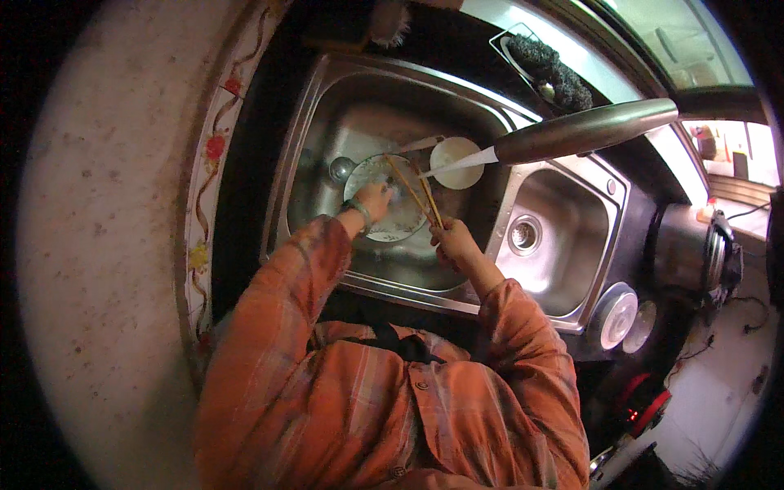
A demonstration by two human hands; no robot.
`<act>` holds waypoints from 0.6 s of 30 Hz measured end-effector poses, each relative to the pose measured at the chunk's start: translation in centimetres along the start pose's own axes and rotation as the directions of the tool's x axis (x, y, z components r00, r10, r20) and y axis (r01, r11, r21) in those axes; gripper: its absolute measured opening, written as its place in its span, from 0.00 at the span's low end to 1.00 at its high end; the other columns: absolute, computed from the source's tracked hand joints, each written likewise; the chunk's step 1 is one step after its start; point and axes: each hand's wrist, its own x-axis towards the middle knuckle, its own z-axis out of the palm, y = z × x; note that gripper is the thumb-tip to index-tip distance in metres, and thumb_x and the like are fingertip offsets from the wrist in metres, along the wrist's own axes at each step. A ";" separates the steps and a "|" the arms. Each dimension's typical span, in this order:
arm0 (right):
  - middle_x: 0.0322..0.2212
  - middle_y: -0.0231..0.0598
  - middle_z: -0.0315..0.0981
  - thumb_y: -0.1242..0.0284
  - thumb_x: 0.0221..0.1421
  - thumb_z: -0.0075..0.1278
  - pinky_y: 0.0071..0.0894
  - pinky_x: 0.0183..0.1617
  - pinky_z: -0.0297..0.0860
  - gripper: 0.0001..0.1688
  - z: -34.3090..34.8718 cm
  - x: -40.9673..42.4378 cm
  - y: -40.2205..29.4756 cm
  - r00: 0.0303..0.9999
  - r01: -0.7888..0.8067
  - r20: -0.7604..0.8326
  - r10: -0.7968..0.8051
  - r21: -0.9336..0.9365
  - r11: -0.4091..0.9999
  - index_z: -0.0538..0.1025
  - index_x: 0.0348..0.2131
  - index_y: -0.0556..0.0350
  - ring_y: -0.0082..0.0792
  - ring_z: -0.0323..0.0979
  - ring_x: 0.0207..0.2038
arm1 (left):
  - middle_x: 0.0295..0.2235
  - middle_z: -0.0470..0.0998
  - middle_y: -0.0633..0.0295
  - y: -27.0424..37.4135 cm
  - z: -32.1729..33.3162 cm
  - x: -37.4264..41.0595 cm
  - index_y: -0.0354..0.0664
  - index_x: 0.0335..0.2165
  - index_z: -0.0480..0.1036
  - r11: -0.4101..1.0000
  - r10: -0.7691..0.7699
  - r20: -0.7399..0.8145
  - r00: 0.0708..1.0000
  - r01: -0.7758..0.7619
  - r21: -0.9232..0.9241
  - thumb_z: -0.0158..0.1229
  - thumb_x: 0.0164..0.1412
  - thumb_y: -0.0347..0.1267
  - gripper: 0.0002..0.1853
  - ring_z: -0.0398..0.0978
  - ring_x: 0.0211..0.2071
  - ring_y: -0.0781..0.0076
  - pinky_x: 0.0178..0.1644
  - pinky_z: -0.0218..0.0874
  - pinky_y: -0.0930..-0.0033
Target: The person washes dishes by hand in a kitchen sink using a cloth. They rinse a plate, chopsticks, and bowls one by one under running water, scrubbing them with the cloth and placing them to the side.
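Observation:
My right hand (454, 244) is closed around the lower ends of wooden chopsticks (429, 195), whose tips spread over a patterned plate (398, 231) in the large steel sink basin. Over the same plate is my left hand (372, 201), fingers bent; whether they grip anything cannot be told. A white bowl (463, 174) lies to the right of the plate, and a long pale utensil (419, 145) rests behind it. Water streams from the metal faucet (582, 131) toward the chopsticks and plate.
A smaller basin (554, 245) with a drain strainer adjoins at the right. Dark scouring pads (545, 67) sit in a wire holder behind the sink. Round lids or dishes (614, 315) and a metal pot (683, 248) stand farther right. A tiled wall (116, 184) is on the left.

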 end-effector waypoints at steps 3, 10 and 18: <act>0.07 0.28 0.52 0.69 0.49 0.39 0.23 0.06 0.48 0.08 1.9 2.1 0.0 1.000 0.002 -0.011 -0.001 0.118 0.993 0.64 0.27 0.54 0.23 0.53 0.06 | 0.30 0.71 0.62 1.6 -1.6 -4.1 0.40 0.39 0.65 0.594 0.114 0.083 0.990 -0.001 -0.805 0.47 0.52 0.42 0.20 0.70 0.32 0.65 0.36 0.60 0.64; 0.07 0.30 0.54 0.67 0.50 0.35 0.26 0.04 0.48 0.10 5.3 -2.1 -4.8 0.983 0.088 0.159 -0.094 0.041 0.995 0.65 0.24 0.53 0.25 0.53 0.05 | 0.27 0.72 0.62 6.3 0.2 -6.1 0.36 0.31 0.72 0.467 0.052 -0.063 0.997 -0.080 -0.880 0.52 0.42 0.26 0.12 0.68 0.27 0.76 0.32 0.61 0.74; 0.09 0.32 0.55 0.65 0.51 0.37 0.28 0.08 0.52 0.12 2.4 -6.9 1.2 0.926 0.132 0.374 -0.045 -0.211 0.968 0.63 0.23 0.54 0.25 0.55 0.07 | 0.30 0.71 0.58 4.3 -2.0 -2.3 0.34 0.29 0.68 0.590 -0.413 -0.181 0.892 0.111 -0.799 0.53 0.38 0.25 0.13 0.70 0.29 0.65 0.31 0.63 0.69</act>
